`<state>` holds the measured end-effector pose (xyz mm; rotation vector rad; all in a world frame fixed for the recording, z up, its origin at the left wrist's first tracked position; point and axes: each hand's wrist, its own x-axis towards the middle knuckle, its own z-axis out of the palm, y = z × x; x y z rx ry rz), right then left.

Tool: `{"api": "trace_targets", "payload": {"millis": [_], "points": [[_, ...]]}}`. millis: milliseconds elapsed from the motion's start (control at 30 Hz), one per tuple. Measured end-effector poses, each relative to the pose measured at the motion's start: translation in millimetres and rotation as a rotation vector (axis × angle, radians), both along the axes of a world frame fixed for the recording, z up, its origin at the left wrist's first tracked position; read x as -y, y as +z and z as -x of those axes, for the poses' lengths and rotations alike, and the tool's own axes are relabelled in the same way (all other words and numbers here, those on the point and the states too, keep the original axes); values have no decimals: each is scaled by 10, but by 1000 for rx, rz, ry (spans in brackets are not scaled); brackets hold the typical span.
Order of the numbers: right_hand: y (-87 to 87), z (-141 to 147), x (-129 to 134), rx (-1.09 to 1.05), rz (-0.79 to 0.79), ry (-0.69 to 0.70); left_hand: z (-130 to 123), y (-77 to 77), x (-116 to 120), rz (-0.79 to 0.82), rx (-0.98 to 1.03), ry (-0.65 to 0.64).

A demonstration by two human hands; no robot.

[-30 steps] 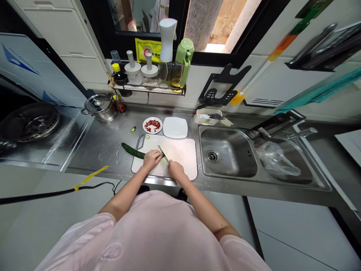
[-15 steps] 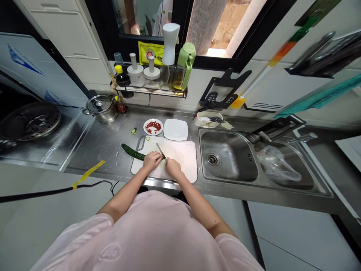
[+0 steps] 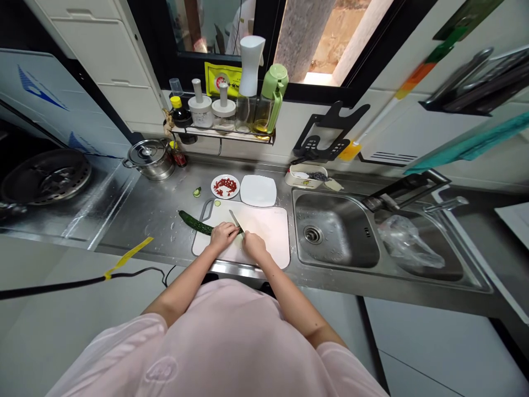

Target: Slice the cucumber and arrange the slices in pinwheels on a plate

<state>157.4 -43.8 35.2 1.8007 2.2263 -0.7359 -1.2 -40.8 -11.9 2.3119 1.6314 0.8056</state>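
A long green cucumber (image 3: 194,222) lies across the left side of the white cutting board (image 3: 275,237), its far end sticking out over the steel counter. My left hand (image 3: 223,236) is closed over the cucumber's right part, hiding that stretch. In my right hand (image 3: 253,246) is a knife (image 3: 234,217), its handle mostly covered by my fingers. The blade points up and to the left, close beside my left fingertips. One pale cucumber slice (image 3: 217,203) rests near the board's grey handle.
Behind the board stand a plate of chopped red pieces (image 3: 225,187) and a white square plate (image 3: 258,191). Cucumber scraps (image 3: 197,192) lie on the counter. A steel pot (image 3: 150,159) is at left, a sink (image 3: 334,231) at right. Bottles line a shelf (image 3: 223,134) above.
Both hands stay at almost the same spot, with the knife and cucumber hardly moved. The whole view has shifted very slightly.
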Motion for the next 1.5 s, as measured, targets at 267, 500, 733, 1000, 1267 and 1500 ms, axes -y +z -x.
{"api": "trace_targets", "payload": {"millis": [267,500,733,1000,1267,1500], "points": [[32,-40,77,21,11,-13,5,17,-1,18,-3,3],[43,-117,199,37,45,-35,8,18,3,24,3,-1],[85,-198,329,47,52,-38,5,16,1,17,3,-3],[113,-290,459,58,78,-34,3,45,2,27,4,-1],[118,-362,446,39,79,-37,-2,45,1,25,12,8],[170,-439,419,51,37,-43,-5,56,-4,33,25,11]]}}
